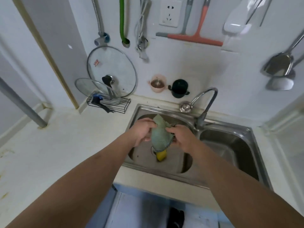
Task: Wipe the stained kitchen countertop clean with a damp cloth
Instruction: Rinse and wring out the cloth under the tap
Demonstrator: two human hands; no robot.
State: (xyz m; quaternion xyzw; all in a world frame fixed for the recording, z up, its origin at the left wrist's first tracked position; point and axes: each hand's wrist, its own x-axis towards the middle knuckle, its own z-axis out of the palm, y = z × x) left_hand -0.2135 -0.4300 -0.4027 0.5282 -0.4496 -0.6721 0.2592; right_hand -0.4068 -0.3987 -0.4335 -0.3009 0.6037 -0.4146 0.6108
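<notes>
Gripped green cloth [160,135] in left hand [142,130] and right hand [181,137] over sink [230,134]; yellow item [161,155] in basin | faucet [205,102] beside; stained countertop [65,145] left

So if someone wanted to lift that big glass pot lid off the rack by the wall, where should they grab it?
Probably by the black knob at the centre of the large glass lid, coming from the front. The lid stands nearly upright in the wire rack, leaning back toward the wall, so the knob juts toward the room. The smaller lid in front partly blocks the lower rim.

Glass lids [111,71] racked — squeegee [195,37] hangs above.
</notes>
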